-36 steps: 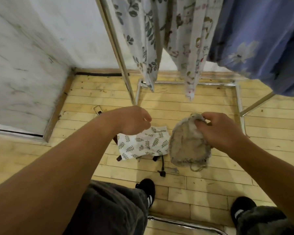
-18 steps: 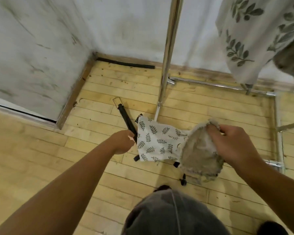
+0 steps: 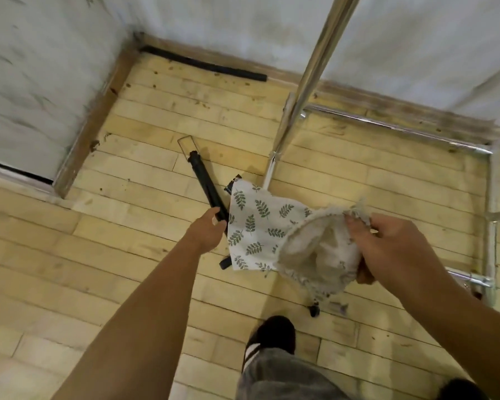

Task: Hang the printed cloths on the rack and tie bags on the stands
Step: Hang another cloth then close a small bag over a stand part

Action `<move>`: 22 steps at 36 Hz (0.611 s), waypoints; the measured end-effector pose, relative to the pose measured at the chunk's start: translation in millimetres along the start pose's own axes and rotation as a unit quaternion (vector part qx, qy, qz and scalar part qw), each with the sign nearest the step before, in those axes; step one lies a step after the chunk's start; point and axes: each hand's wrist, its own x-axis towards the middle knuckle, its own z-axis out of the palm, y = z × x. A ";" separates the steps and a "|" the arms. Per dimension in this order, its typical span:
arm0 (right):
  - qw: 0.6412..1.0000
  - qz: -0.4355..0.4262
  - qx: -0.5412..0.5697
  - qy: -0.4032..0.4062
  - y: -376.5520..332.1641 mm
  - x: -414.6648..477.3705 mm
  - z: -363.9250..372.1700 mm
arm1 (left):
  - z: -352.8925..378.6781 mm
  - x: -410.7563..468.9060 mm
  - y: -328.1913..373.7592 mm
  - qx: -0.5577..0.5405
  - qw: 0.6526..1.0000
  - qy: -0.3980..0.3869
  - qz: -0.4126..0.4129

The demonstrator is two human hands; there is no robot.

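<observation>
Fingers (image 3: 217, 218) of your left hand (image 3: 205, 233) curl round the black stand (image 3: 204, 180), probably to steady it; your right hand (image 3: 393, 243) pinches the beige bag (image 3: 315, 255) at its rim, ready for tying.

Pale plank floor (image 3: 133, 243) under black stand (image 3: 204, 180), chrome rack base (image 3: 393, 127), black shoe (image 3: 274, 336).

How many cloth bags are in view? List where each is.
2. A leaf-printed bag sits at the black stand, which the left hand grips; a beige bag is held in the right hand, overlapping the first. More may hide behind them.
</observation>
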 end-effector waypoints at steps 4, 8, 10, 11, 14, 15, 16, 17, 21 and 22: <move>1.000 0.011 0.018 -0.014 -0.3 0.6 8.0 | 15.6 19.8 -0.6 -0.037 0.999 0.003 0.000; 0.999 0.021 0.034 -0.025 -3.7 -1.8 9.5 | 27.0 34.8 -1.2 -0.063 0.998 -0.021 -0.009; 0.999 0.028 0.035 -0.030 -5.2 -3.6 8.1 | 31.5 39.1 -0.1 -0.074 0.997 -0.023 -0.007; 0.999 0.031 0.031 -0.032 -5.5 -3.7 7.1 | 33.2 41.4 1.1 -0.074 0.997 -0.022 -0.007; 0.998 0.038 0.036 -0.035 -4.4 -2.4 5.3 | 42.1 53.9 -2.5 -0.090 0.995 -0.010 -0.039; 0.998 0.040 0.037 -0.035 -3.9 -2.2 4.8 | 45.8 57.5 -1.7 -0.104 0.993 -0.005 -0.048; 0.998 0.042 0.038 -0.035 -2.3 -1.7 4.4 | 48.2 57.7 1.9 -0.122 0.991 -0.002 -0.058; 0.998 0.045 0.039 -0.033 -0.6 -1.9 3.7 | 49.5 54.8 7.8 -0.139 0.988 0.002 -0.065; 0.998 0.045 0.038 -0.026 3.4 -2.3 1.5 | 53.5 49.7 16.3 -0.238 0.963 0.063 -0.108; 0.998 0.044 0.040 -0.023 4.3 -2.4 0.6 | 53.7 48.0 16.8 -0.279 0.950 0.079 -0.114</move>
